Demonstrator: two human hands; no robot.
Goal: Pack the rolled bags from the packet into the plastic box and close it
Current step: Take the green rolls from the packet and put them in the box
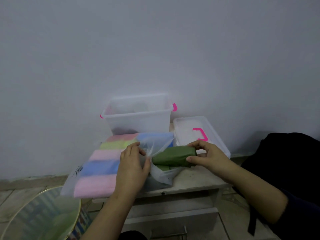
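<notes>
**Green roll coming out of packet**

Left hand (132, 168) nearest, fingers pinched on the packet (155, 175) mouth, pinning it to the small table (190, 181). Right hand (210, 157) curled around the end of the green rolled bag (173, 157), half out of the packet. Roll looks soft, light, likely slippery; grip mid-body so it doesn't unroll. Plastic box (138, 116) stands open behind, lid (199, 132) just beside it. Second packet of pastel rolls (102, 167) lies left.

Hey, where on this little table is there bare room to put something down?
Only the table's front right corner, between the packet and the lid, below the right hand. Elsewhere it's crowded: pastel rolls left, plastic box at the back, left hand mid-table. The open box has room inside.
</notes>
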